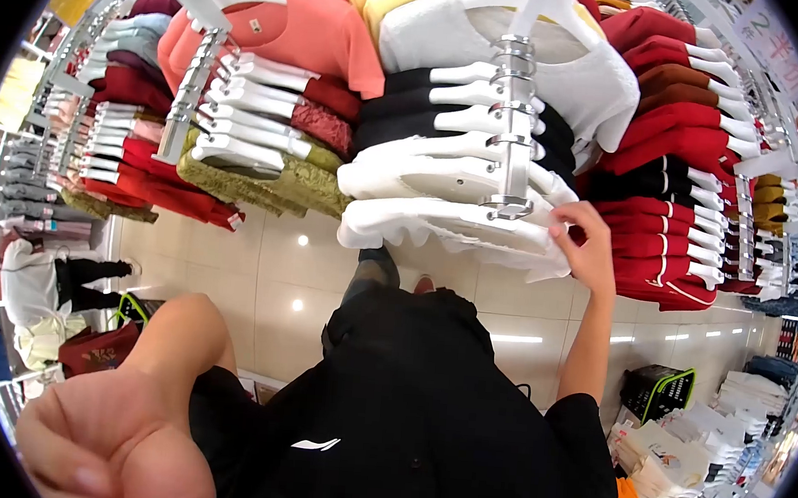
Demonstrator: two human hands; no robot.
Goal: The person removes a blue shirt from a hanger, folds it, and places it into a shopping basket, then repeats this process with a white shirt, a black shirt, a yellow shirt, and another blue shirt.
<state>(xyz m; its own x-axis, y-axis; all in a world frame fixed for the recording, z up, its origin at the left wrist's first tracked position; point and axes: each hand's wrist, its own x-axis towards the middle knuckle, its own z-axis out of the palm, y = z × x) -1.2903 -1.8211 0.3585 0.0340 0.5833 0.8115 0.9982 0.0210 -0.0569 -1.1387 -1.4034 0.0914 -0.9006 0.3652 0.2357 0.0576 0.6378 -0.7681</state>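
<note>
My right hand is at the right end of the front white top, thumb and fingers pinched on its edge. The top hangs on a white hanger from a metal rail arm. Behind it hang another white top, several black garments and a fluffy white sweater facing forward. My left hand is raised close to the camera at the lower left, away from the clothes. Its fingers curl toward the palm, and nothing shows in them.
Coral tops and olive lace garments hang to the left, red garments to the right. A black basket with a green rim stands at right, near folded white clothes. Another person is at far left.
</note>
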